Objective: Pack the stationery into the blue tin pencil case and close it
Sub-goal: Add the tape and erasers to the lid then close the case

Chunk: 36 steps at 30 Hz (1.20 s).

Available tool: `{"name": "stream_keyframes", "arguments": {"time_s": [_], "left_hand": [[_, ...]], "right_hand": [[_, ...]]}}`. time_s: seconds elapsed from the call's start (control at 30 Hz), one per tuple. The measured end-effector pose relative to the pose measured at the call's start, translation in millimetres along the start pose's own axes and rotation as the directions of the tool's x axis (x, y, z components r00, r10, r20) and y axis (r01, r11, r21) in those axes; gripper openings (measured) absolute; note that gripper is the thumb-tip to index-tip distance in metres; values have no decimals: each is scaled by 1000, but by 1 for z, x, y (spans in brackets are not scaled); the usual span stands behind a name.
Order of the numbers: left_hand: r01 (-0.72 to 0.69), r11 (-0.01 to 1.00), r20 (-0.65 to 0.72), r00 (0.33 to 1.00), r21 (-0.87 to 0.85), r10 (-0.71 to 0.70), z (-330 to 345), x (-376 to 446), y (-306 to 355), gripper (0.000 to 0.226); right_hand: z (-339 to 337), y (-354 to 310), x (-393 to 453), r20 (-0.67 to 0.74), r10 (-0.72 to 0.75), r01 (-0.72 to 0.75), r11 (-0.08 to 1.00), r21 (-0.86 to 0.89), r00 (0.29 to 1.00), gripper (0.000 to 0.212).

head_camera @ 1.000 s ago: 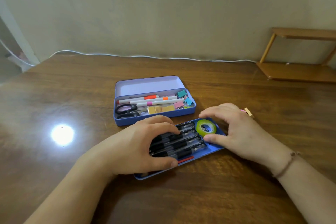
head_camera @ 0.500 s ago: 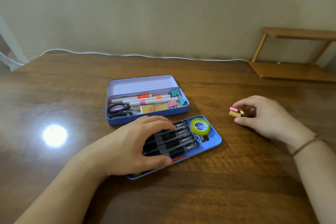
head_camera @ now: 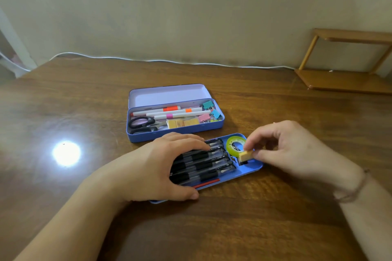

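Note:
The blue tin pencil case (head_camera: 176, 131) lies open with its lid back, holding white markers (head_camera: 167, 112), black scissors (head_camera: 141, 124), yellow blocks and coloured binder clips (head_camera: 209, 112). In front of it a blue inner tray (head_camera: 252, 168) carries several black pens (head_camera: 207, 163) and a green tape roll (head_camera: 233, 146). My left hand (head_camera: 154, 167) lies flat over the pens and grips the tray's near edge. My right hand (head_camera: 286, 148) pinches a small yellow eraser-like block (head_camera: 246, 154) just over the tray's right end, beside the tape roll.
A wooden shelf stand (head_camera: 347, 78) sits at the back right of the brown table (head_camera: 84, 95). A white cable (head_camera: 169, 61) runs along the wall edge. A bright lamp glare (head_camera: 66, 153) shows on the table's left.
My right hand went right from the tray, picked up the small yellow block from the table, and has brought it back over the tray's right end. My left hand stayed on the pens.

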State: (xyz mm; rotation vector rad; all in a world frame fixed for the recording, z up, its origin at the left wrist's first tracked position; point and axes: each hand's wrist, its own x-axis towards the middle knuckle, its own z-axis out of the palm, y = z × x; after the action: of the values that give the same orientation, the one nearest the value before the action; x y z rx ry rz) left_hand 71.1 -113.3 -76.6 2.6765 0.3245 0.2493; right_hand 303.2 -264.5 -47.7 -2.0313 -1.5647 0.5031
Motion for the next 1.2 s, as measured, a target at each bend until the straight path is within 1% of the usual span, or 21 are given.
{"name": "stream_keyframes", "arguments": {"time_s": [0.13,0.2,0.27,0.37,0.47,0.57,0.7,0.8,0.83,0.87,0.9,0.93,0.97,1.0,1.03,1.07,1.1,1.13,1.2], "left_hand": [[0,1000,8,1000,-4,0,-1,-1,1,81],[1,1000,15,1000,-10,-1,-1,-1,1,80],[3,1000,19,1000,-16,-2,-1,-1,1,79],[2,1000,21,1000,-17,-2,-1,0,1,78],[4,1000,25,1000,-16,-3,-1,-1,1,77],[-4,1000,24,1000,-13,5,-2,-1,1,76],[-5,1000,29,1000,-12,5,-2,-1,1,76],[-5,1000,32,999,-4,6,-2,-1,2,76],[-6,1000,33,999,-3,7,-2,-1,2,76],[-9,1000,32,999,-6,9,-2,-1,2,75],[-14,1000,27,1000,-9,14,-2,-1,3,73],[-23,1000,19,1000,-11,23,-1,0,3,69],[-33,999,7,999,-9,33,-1,0,2,65],[-38,999,-4,999,-4,38,0,1,2,61],[-37,999,-14,999,3,37,1,1,1,57],[-34,999,-19,999,12,34,1,2,1,56],[-30,999,-20,999,18,31,2,3,0,54],[-28,999,-20,999,23,28,2,4,0,54],[-25,999,-22,999,21,25,2,4,0,52]], "right_hand": [[6,-6,-3,12,-12,13,998,-54,1000,16],[7,-5,-2,37,-27,31,993,-114,999,14],[9,-3,0,21,-49,51,988,-146,999,13],[9,-1,0,-35,-63,57,988,-146,997,11],[7,-5,-4,24,-69,71,988,-140,997,11],[5,-6,-5,75,-57,66,989,-135,996,6],[12,0,0,36,-42,46,989,-140,998,7],[13,2,2,72,-51,60,990,-125,996,10],[9,3,2,54,-50,56,992,-114,997,10],[2,6,2,-18,-38,37,996,-82,999,10],[-6,12,3,-130,-12,5,999,-52,991,9],[-15,19,5,-241,27,-42,997,-58,970,9],[-22,26,7,-309,80,-117,988,-102,948,12],[-26,33,9,-325,156,-215,965,-152,933,15],[-27,39,11,-309,247,-311,934,-176,919,17],[-27,43,13,-289,322,-380,910,-169,901,18],[-24,45,14,-287,365,-417,897,-147,886,19],[-22,46,15,-303,375,-428,895,-128,876,21],[-18,46,17,-340,340,-402,906,-130,877,22]]}}
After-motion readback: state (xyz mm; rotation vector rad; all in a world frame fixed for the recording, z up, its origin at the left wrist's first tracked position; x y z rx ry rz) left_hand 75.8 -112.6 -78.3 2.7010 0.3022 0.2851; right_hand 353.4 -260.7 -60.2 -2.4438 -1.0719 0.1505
